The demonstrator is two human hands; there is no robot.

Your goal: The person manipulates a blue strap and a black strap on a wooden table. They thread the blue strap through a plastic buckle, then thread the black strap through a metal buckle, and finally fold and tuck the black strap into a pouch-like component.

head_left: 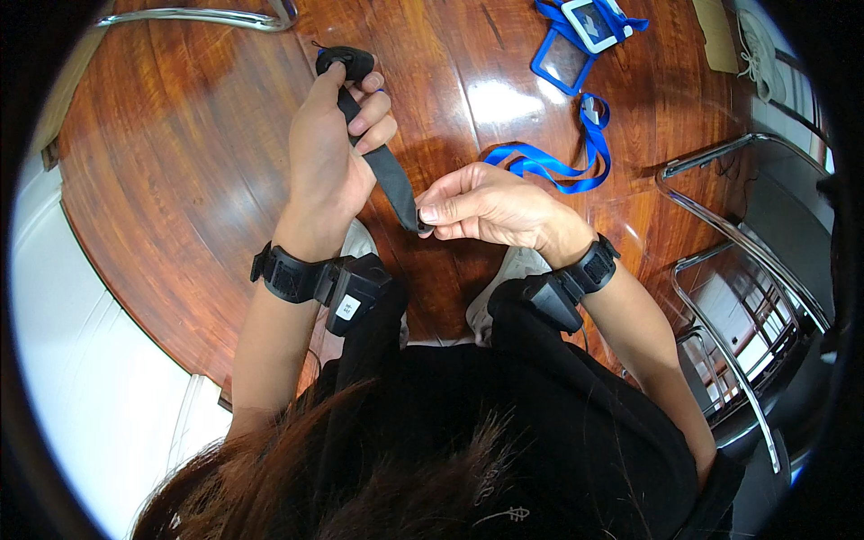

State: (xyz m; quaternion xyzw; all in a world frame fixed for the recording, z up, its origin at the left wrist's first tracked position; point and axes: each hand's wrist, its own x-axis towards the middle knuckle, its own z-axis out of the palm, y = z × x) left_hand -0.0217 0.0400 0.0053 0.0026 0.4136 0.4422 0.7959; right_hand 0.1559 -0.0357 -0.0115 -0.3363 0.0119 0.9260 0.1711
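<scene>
Left forearm: enters from the lower edge, runs upward over the table, wrist nearly straight; black wrist device (310, 281) strapped just below the hand.
Left hand (331, 148): raised over the wooden table (171, 171), back of the hand toward the camera, fingers curled closed around the upper part of a black strap (385, 171); thumb lies up along the strap's rounded black end piece (346, 61).
Black strap: held taut on a diagonal, running from the left hand's grip, top left, down and right to the right hand's fingertips; it hangs above the table, between the two hands, in front of the person's chest.
Right hand (486, 205): comes in from the right, palm turned down and inward, fingers bent; thumb and forefinger pinch the strap's lower tip shut between them.
Right forearm: angled from lower right toward centre, elbow bent; a second black wrist device (576, 279) sits on this wrist.
Blue lanyard (558, 166): lies loose on the table just beyond the right hand, not touched by either hand.
Clear blue-edged pouch (565, 61): flat on the table further back, joined to the lanyard; whether anything is in it cannot be told. A small blue-and-white device (594, 20) rests at its far end.
Metal chair frames (720, 225): far right, beside the table edge.
</scene>
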